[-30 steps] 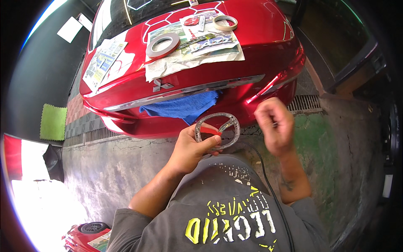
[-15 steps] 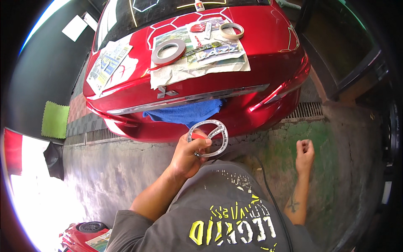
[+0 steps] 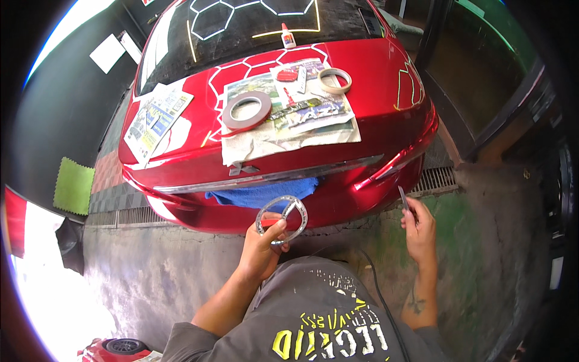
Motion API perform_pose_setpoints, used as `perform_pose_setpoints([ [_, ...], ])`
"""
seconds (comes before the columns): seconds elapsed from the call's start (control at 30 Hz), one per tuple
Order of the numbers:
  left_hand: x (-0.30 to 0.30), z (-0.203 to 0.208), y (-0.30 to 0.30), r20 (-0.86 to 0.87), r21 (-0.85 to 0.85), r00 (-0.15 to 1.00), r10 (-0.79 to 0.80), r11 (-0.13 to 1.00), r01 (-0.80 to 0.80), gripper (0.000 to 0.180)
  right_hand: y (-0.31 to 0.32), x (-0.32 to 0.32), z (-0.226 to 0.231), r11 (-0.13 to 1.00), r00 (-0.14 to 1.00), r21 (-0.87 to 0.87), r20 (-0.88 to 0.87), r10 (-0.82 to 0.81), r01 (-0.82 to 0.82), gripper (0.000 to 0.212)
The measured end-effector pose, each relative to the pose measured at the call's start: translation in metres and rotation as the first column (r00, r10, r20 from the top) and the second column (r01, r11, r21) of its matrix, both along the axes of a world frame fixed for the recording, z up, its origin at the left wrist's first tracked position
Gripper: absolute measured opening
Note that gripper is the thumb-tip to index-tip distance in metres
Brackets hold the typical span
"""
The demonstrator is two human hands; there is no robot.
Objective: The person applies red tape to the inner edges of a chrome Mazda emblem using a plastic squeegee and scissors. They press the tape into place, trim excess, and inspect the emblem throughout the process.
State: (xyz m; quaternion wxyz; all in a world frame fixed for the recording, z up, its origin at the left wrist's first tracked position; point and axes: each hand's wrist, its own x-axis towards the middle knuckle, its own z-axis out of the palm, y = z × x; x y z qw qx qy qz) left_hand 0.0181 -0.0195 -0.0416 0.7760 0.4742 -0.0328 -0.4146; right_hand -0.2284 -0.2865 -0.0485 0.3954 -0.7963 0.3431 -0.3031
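My left hand (image 3: 261,244) pinches an oval chrome car emblem (image 3: 303,224) by its near left side. Its hollow back seems to face up, and a short red strip (image 3: 268,222) shows inside the ring by my thumb. Out to the right, my right hand (image 3: 419,227) is closed on a thin grey blade-like tool (image 3: 402,196) that points up and away; its exact kind is unclear. Both hands are in front of the rear of a red car (image 3: 338,208), apart from each other. A blue cloth (image 3: 259,192) lies on the car just beyond the emblem.
On the boot lid, newspaper (image 3: 259,143) carries a grey tape roll (image 3: 265,108), a cream tape roll (image 3: 347,78) and small pieces. A white glue bottle (image 3: 288,39) stands beyond. More paper (image 3: 158,120) lies left. A black cord (image 3: 377,277) runs beside me.
The view has tilted up, so the car sits lower in it. The emblem has turned in my left hand. My right hand has rotated, and the thin grey tool now shows in it.
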Motion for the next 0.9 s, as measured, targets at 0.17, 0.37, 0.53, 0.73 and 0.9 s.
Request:
perform_pose_setpoints([
  [0.17,0.036,-0.014,0.025,0.069,-0.084,0.995,0.068,0.995,-0.062,0.01,0.01,0.119,0.072,0.976,0.933,-0.072,0.286,0.219,-0.207,0.03],
  [0.37,0.079,-0.014,0.043,0.043,-0.155,0.995,0.094,0.984,-0.086,0.011,0.027,0.252,0.149,0.914,0.89,-0.226,0.241,0.388,-0.337,0.024],
  [0.53,0.117,-0.012,0.067,0.027,-0.088,0.994,0.106,0.991,-0.103,0.014,0.004,0.387,0.156,0.801,0.877,-0.377,-0.072,0.475,-0.465,0.02],
  [0.73,0.155,-0.003,0.085,0.07,-0.084,0.983,0.167,0.983,-0.161,0.023,-0.029,0.476,0.121,0.758,0.847,-0.403,-0.378,0.372,-0.513,0.02],
  [0.9,0.174,-0.002,0.089,0.08,-0.042,0.977,0.197,0.98,-0.194,0.029,-0.027,0.491,0.112,0.792,0.794,-0.347,-0.547,0.265,-0.503,0.02],
])
